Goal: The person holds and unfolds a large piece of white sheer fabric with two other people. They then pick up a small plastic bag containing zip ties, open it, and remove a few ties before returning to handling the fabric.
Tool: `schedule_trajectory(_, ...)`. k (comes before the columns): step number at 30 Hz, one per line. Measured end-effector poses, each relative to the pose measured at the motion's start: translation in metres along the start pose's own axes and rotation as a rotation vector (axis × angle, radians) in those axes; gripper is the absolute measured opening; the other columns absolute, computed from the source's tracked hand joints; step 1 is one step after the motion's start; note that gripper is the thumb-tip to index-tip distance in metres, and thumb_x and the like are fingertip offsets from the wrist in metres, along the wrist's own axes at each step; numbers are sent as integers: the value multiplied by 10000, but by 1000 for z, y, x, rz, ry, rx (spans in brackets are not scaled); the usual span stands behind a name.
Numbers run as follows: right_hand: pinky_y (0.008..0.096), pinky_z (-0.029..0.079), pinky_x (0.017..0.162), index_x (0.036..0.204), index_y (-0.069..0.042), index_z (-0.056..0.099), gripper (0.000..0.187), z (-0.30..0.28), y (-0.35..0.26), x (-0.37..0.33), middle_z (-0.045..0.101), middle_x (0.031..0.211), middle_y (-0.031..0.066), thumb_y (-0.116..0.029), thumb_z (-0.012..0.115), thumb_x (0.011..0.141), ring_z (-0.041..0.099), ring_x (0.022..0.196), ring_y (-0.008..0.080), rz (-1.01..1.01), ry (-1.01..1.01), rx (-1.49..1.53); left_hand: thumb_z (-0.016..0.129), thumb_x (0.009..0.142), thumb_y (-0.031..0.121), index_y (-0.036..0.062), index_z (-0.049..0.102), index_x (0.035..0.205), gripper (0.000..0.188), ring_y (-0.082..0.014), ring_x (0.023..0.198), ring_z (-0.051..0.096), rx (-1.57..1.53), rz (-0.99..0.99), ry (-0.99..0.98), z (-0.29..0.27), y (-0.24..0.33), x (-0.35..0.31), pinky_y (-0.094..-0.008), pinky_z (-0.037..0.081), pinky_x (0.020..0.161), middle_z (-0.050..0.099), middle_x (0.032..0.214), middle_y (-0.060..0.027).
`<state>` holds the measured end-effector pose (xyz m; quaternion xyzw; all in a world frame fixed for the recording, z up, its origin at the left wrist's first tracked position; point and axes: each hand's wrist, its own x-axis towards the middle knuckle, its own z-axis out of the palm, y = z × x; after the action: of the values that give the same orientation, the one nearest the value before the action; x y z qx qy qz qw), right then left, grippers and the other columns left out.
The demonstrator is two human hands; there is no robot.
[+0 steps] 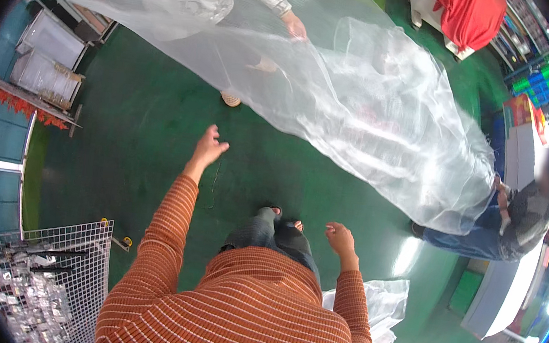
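A large sheer white mesh cloth [389, 103] is stretched through the air ahead of me, apart from both my hands. My left hand [209, 148] reaches forward below its near edge, open, with fingers spread and nothing in them. Closer to my body on the right, my right hand [341, 237] hangs loosely curled; its fingers look slightly apart and no object shows in it. At the far side a co-worker's hand [294, 26] holds the cloth. Another person [524, 214] at the right grips its gathered end.
A wire grid rack [95, 253] with many small packs stands at lower left. White panels [52, 58] lean on the left. A white counter [510, 283] runs along the right. Crumpled translucent sheeting [388, 304] lies on the green floor [131, 136], and a small woven object [230, 98] shows under the cloth.
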<state>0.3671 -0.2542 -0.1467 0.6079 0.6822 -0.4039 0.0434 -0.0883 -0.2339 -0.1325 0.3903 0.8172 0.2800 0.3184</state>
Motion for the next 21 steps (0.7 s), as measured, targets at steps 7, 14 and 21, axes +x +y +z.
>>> schedule_trajectory(7, 376, 472, 769, 974, -124, 637, 237, 6, -4, 16, 632, 936, 112, -198, 535, 774, 600, 864, 284, -46, 80, -81, 602, 615, 3, -7, 101, 1368, 904, -285, 1306, 227, -9, 732, 285, -91, 116, 137, -308, 236, 1044, 163, 1416, -215)
schedule_trajectory(14, 370, 489, 724, 955, -109, 640, 229, 85, -68, 20, 652, 846, 112, -183, 574, 748, 624, 804, 276, 172, 253, 81, 573, 688, 23, 128, 209, 1345, 759, -300, 1109, 495, 208, 683, -499, -42, 88, 209, -374, 383, 935, 528, 1144, -171)
schedule_trajectory(21, 343, 492, 703, 932, -100, 650, 214, 196, -180, 1, 654, 827, 117, -194, 605, 746, 634, 789, 256, 247, 61, 326, 693, 701, 152, 61, 17, 1373, 957, -306, 1295, 230, -411, 489, -332, -23, 24, 264, -367, 209, 1052, 227, 1376, -216)
